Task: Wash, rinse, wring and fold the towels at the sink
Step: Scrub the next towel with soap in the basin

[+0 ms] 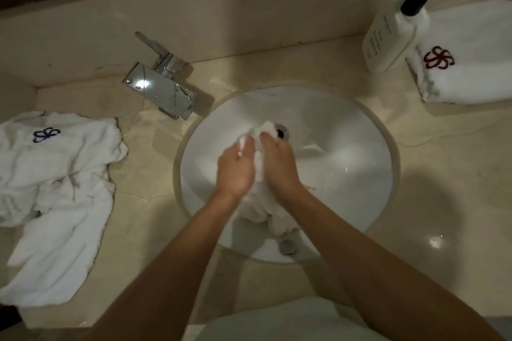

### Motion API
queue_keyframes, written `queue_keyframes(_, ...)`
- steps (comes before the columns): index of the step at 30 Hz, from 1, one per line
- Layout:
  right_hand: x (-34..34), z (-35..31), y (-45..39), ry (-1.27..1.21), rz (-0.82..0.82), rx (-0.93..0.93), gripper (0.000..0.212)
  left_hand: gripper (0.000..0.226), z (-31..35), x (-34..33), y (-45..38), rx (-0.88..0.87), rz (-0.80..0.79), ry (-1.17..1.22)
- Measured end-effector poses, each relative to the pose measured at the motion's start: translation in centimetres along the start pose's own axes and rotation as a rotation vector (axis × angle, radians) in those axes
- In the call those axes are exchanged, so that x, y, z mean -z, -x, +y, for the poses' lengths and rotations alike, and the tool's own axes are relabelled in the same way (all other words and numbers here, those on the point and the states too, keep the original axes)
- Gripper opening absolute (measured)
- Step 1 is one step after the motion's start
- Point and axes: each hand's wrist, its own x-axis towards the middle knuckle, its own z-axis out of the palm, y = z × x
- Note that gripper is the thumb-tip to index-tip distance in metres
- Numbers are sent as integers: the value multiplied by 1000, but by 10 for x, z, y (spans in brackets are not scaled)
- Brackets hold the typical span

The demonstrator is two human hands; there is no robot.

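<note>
Fingers (245,147) of both hands lie flat, pressing the towel (259,159) between palms over the sink (346,147). I'd say still washing — crumpled pile (55,174) waits, one folded towel (471,63) looks done.

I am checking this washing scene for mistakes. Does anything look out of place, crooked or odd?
Only one thing: the crumpled towels left of the sink lie in a loose heap, unlike the folded towel at right. Both hands, left hand and right hand, press a towel between them.
</note>
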Motion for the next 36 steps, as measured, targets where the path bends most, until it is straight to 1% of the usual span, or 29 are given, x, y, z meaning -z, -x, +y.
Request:
queue_keyframes(2,-4,2,19,6,-128,-9,36,39,5,11,-18,85,6,116)
queue_keyframes(3,-4,0,16,25,-127,26,37,39,8,12,-17,73,-12,166)
queue_keyframes(4,-1,-5,6,48,-80,58,40,40,11,9,-10,28,-54,154)
queue_keyframes(6,5,-21,-19,62,32,60,46,46,14,3,7,-63,-164,63)
queue_keyframes(7,10,-28,-32,47,55,58,46,44,13,3,12,-92,-219,25)
queue_keyframes(8,16,-35,-38,8,57,57,41,38,11,6,12,-112,-259,-12)
queue_keyframes(9,26,-40,-43,-33,54,81,31,33,9,13,9,-113,-259,-44)
queue_keyframes(10,38,-46,-45,-50,40,124,22,34,4,22,4,-86,-228,-85)
queue_keyframes(11,51,-54,-41,-40,21,178,22,38,0,32,1,-57,-193,-131)
queue_keyframes(12,69,-58,-37,-11,-10,238,26,40,-6,41,0,-51,-174,-198)
queue_keyframes(13,88,-59,-33,31,-49,297,28,37,-13,50,0,-83,-181,-255)
queue_keyframes(15,129,-51,-22,184,-127,375,25,26,-29,62,1,-163,-260,-375)
queue_keyframes(16,147,-42,-19,300,-147,415,32,23,-38,67,3,-195,-286,-453)
queue_keyframes(17,161,-30,-16,448,-177,457,41,25,-48,69,2,-247,-277,-517)
queue_keyframes(18,171,-18,-13,620,-203,492,45,30,-55,70,2,-299,-235,-583)
queue_keyframes(19,179,-4,-12,783,-225,532,44,35,-61,70,2,-328,-193,-649)
queue_keyframes(21,187,15,-7,1036,-231,535,45,48,-63,63,10,-306,-131,-819)
queue_keyframes(22,189,20,-4,1095,-229,502,46,55,-62,60,15,-259,-114,-927)
queue_keyframes(23,189,23,0,1111,-241,476,47,58,-60,58,19,-197,-89,-1003)
queue_keyframes(25,191,25,7,1058,-269,421,52,57,-59,58,20,-81,-36,-1036)
queue_keyframes(26,192,24,11,1025,-258,403,53,55,-64,58,18,-57,-31,-985)
queue_keyframes(27,192,24,17,993,-247,382,53,54,-66,60,14,-28,-48,-827)
queue_keyframes(28,193,22,23,930,-238,356,53,51,-68,60,11,17,-90,-563)
queue_keyframes(30,192,21,37,720,-240,319,52,44,-67,57,10,109,-168,22)
queue_keyframes(32,190,22,51,428,-239,323,46,44,-60,53,15,193,-196,434)
queue_keyframes(34,186,26,61,133,-198,333,36,55,-57,49,18,310,-197,896)
queue_keyframes(35,182,30,65,-45,-167,313,36,55,-55,48,20,363,-189,1101)
queue_keyframes(36,177,34,68,-222,-134,250,40,49,-55,44,21,423,-152,1221)
